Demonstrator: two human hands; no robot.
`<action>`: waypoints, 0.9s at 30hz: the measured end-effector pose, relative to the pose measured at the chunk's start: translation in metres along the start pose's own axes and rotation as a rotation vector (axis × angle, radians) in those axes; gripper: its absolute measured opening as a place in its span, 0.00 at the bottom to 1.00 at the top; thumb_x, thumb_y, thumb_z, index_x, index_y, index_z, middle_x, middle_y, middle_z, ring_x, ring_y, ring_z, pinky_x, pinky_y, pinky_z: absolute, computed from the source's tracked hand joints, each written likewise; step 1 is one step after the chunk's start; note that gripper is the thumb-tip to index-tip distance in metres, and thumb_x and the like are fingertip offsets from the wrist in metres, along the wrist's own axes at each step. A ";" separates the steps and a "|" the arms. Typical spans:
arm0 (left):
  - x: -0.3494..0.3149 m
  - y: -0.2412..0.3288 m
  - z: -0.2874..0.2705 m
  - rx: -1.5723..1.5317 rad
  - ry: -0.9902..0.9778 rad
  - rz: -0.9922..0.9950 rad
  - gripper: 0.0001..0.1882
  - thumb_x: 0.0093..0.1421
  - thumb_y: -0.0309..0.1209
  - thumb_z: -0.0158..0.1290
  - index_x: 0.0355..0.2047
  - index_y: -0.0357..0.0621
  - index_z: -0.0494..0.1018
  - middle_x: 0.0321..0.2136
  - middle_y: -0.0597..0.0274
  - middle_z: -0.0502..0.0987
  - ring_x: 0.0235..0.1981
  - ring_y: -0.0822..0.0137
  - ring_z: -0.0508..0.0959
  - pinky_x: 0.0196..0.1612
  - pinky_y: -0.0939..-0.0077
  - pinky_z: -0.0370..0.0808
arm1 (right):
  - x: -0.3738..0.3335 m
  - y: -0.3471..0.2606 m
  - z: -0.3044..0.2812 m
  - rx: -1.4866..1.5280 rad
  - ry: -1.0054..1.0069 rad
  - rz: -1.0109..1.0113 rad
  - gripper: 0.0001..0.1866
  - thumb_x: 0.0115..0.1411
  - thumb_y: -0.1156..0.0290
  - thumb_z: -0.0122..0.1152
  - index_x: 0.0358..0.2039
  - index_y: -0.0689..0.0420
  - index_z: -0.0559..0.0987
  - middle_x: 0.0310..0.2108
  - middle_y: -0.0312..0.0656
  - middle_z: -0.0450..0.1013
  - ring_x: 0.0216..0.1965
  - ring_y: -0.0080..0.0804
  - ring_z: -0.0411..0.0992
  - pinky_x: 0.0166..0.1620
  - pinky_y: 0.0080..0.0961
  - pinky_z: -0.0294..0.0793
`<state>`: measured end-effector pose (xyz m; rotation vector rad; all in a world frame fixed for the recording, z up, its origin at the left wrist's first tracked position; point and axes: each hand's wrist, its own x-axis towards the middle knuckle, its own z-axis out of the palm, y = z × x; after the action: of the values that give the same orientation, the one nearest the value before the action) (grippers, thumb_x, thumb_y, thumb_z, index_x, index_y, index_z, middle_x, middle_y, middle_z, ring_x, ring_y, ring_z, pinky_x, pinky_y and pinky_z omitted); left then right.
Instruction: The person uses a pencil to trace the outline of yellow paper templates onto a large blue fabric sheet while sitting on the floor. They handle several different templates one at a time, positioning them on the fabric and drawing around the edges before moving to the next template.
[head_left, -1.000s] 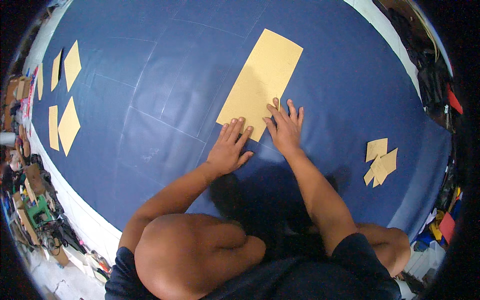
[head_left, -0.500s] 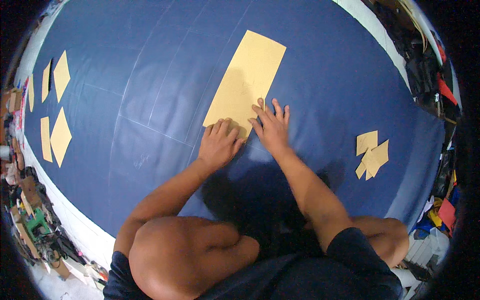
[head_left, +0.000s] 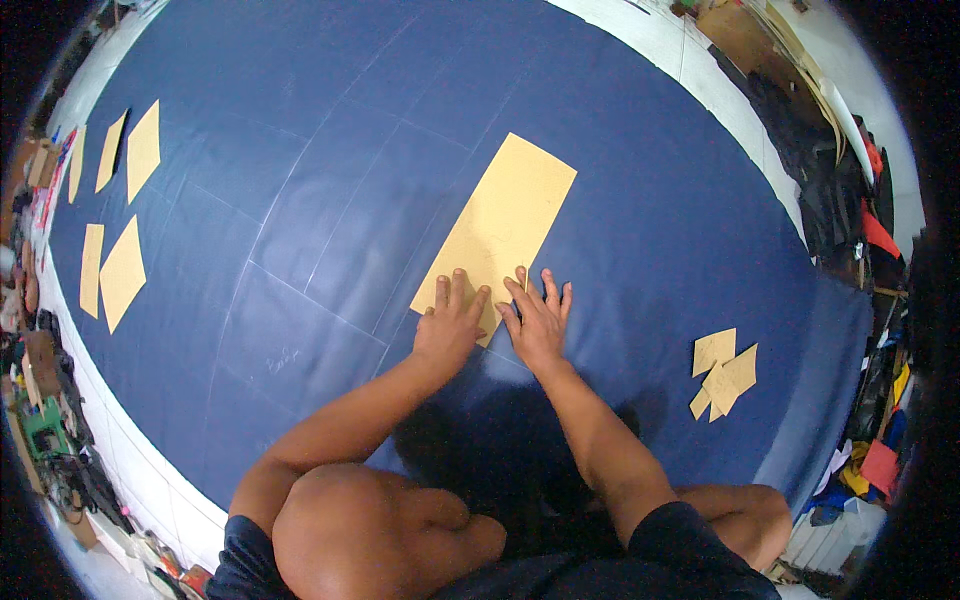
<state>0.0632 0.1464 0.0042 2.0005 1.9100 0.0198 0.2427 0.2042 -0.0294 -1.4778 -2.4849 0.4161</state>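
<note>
Compared with half a second ago, your left hand rests farther in from the near end of the yellow card; everything sits lower in view, yet the card keeps its place against the chalk lines, so probably your head moves, not the work. Far left: five loose yellow pieces lie apart from one another on the blue sheet, well away from your hands. Chalk lines follow, ending just beside the card's near left corner. Your left fingers are spread on the card's near end, seemingly pressing down; keep that pressure flat and even, fingertips back from whichever edge you mark. The card lies slanted at the middle of the sheet, far end leaning right, so its unheld far end may swing if you push sideways; a wider finger span should steady it. Your right hand is at the card's right long edge, foremost fingers pinching a thin pencil-like tool, outer fingers fanned over the sheet. Tip contact: too small to tell. Judged best: hold one tool angle, hug the edge, stroke lightly without dragging cloth. Far right: overlapping card offcuts, clear of your forearm.
</note>
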 end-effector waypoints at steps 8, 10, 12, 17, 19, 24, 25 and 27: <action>-0.001 0.002 0.006 0.003 -0.037 -0.025 0.39 0.63 0.41 0.59 0.72 0.55 0.57 0.72 0.32 0.48 0.70 0.31 0.57 0.57 0.43 0.78 | -0.002 0.001 0.004 -0.018 0.012 -0.019 0.24 0.66 0.51 0.59 0.61 0.43 0.77 0.68 0.35 0.67 0.71 0.53 0.55 0.72 0.66 0.38; 0.001 0.005 0.004 0.007 -0.067 -0.033 0.40 0.63 0.42 0.59 0.72 0.54 0.56 0.72 0.32 0.48 0.70 0.31 0.58 0.57 0.43 0.77 | 0.000 0.003 0.005 -0.022 0.012 -0.012 0.24 0.67 0.51 0.59 0.61 0.43 0.77 0.68 0.35 0.67 0.72 0.53 0.55 0.72 0.65 0.38; 0.005 0.008 0.001 0.005 -0.127 -0.044 0.41 0.63 0.43 0.59 0.73 0.54 0.55 0.72 0.32 0.48 0.70 0.32 0.58 0.57 0.42 0.77 | -0.001 0.003 0.003 -0.021 0.008 -0.009 0.24 0.67 0.51 0.59 0.61 0.43 0.77 0.69 0.35 0.67 0.72 0.53 0.54 0.72 0.65 0.38; 0.001 0.006 0.001 0.004 -0.085 -0.028 0.41 0.62 0.44 0.60 0.72 0.53 0.57 0.72 0.32 0.49 0.70 0.32 0.58 0.57 0.42 0.77 | 0.000 0.001 0.001 -0.050 -0.029 -0.006 0.24 0.67 0.53 0.59 0.62 0.43 0.76 0.69 0.35 0.66 0.73 0.53 0.53 0.72 0.65 0.38; 0.002 0.005 0.000 -0.002 -0.065 -0.034 0.41 0.61 0.43 0.61 0.72 0.52 0.57 0.72 0.32 0.50 0.70 0.32 0.58 0.56 0.43 0.78 | 0.002 0.001 -0.002 -0.013 -0.038 -0.016 0.25 0.68 0.56 0.58 0.64 0.46 0.73 0.69 0.38 0.66 0.73 0.52 0.53 0.72 0.67 0.38; 0.008 0.010 -0.006 -0.042 -0.051 -0.030 0.42 0.59 0.42 0.63 0.71 0.51 0.58 0.71 0.33 0.51 0.70 0.32 0.59 0.51 0.44 0.82 | 0.020 0.006 -0.018 0.365 0.119 0.061 0.27 0.70 0.62 0.54 0.67 0.54 0.66 0.66 0.48 0.68 0.68 0.52 0.61 0.71 0.53 0.52; 0.005 0.010 -0.005 -0.039 -0.050 -0.015 0.43 0.58 0.42 0.63 0.71 0.50 0.58 0.71 0.33 0.52 0.69 0.32 0.59 0.50 0.45 0.82 | 0.037 -0.001 -0.022 0.498 0.125 0.047 0.27 0.71 0.63 0.53 0.68 0.55 0.64 0.65 0.50 0.69 0.67 0.52 0.64 0.69 0.49 0.57; 0.000 0.004 -0.001 -0.034 -0.047 -0.053 0.43 0.58 0.42 0.64 0.71 0.47 0.58 0.71 0.33 0.50 0.69 0.33 0.59 0.50 0.45 0.83 | 0.060 -0.025 -0.045 0.720 -0.085 0.130 0.23 0.73 0.62 0.49 0.65 0.59 0.68 0.59 0.51 0.74 0.59 0.51 0.73 0.61 0.36 0.72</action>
<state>0.0672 0.1465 0.0059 1.9109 1.9203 -0.0088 0.2091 0.2520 0.0241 -1.3120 -1.9519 1.2560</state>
